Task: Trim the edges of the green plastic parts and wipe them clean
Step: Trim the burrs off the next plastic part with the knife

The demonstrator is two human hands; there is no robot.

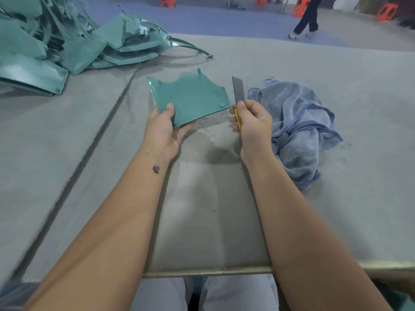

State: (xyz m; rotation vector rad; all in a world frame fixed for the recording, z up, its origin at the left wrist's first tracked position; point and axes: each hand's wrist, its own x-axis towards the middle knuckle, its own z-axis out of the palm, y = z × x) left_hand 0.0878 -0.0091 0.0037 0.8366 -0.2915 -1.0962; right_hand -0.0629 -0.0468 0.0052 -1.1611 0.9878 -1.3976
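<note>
Grey felt table [336,63], blue floor [202,16], orange stools [167,1].

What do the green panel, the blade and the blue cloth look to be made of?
Green panel: moulded plastic, smooth with slight sheen, small pegs. Blade: probably steel, flat dull grey. Blue cloth: soft looped towelling, crumpled, stitched hem.

Grey felt-covered table [292,63], orange stools [167,1] on the blue floor [224,19], a person's legs [308,19] beyond

Single head-worn view, looking forward and down, close over the table [336,221], wide-angle.
</note>
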